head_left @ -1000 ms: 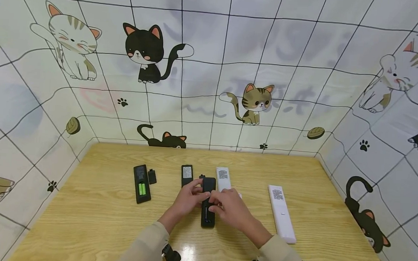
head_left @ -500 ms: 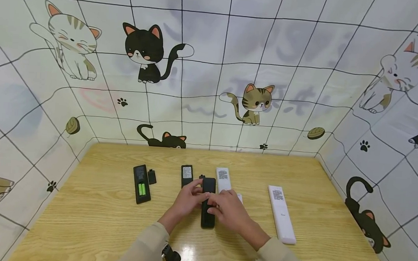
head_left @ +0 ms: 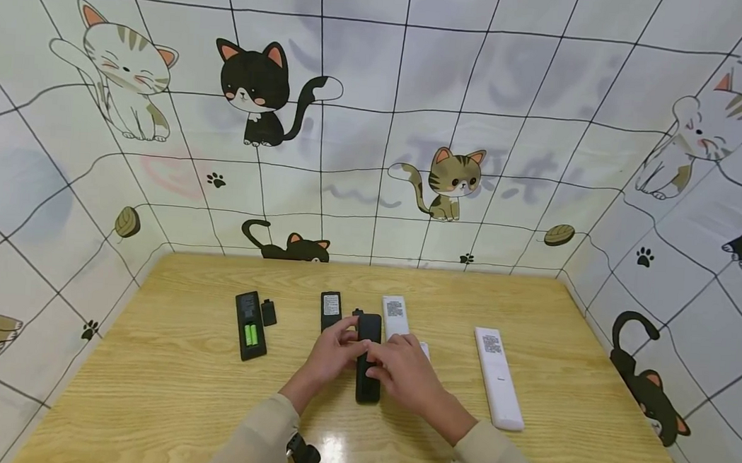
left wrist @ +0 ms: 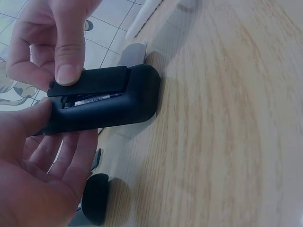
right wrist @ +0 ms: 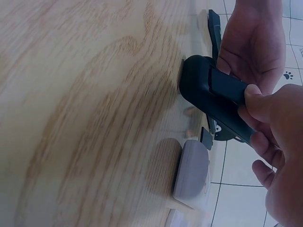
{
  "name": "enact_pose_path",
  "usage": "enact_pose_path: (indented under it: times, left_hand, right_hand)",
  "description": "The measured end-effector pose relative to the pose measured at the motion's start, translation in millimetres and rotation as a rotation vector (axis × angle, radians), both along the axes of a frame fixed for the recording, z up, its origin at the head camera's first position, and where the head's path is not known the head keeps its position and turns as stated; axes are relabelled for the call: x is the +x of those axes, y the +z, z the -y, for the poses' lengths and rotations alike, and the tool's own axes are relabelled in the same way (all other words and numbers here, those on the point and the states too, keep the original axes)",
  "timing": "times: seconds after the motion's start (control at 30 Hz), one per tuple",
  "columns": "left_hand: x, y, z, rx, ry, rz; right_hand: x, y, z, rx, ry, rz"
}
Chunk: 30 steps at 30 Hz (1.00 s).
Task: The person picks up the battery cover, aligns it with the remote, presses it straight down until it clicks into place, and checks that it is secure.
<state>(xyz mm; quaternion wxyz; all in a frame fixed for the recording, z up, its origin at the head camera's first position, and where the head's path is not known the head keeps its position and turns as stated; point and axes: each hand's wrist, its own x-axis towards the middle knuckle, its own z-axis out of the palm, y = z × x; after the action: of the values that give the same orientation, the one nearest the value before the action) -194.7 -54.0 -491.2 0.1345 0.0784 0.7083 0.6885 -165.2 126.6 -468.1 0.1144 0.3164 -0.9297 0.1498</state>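
At the left, green batteries are seen in an open remote. Mid-table, the black remote is gripped by the left hand's thumb and fingers, and its cover, raised at one end over a battery, is pinched by the right hand; farther right, a white remote is seen.

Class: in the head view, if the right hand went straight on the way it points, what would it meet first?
Probably the left hand, just beyond the flat black battery cover the right hand holds; depth is unclear.
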Motion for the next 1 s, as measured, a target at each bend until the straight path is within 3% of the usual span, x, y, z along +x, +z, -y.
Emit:
enact_pose_path:
  times: [0.17,0.63,1.0]
  left_hand:
    - [-0.6,-0.4,0.3,0.005,0.002,-0.001]
    - [-1.2,-2.0,0.3,0.005,0.008,0.011]
    - [-0.3,0.2,-0.9,-0.017,0.008,0.001]
  right_hand:
    - [-0.8,0.0,0.8,-0.021,0.003,0.006]
    - [-0.8,-4.0,1.9,0.047,-0.003,-0.06]
    - [0.7,-3.6,0.2,0.048,-0.049,-0.026]
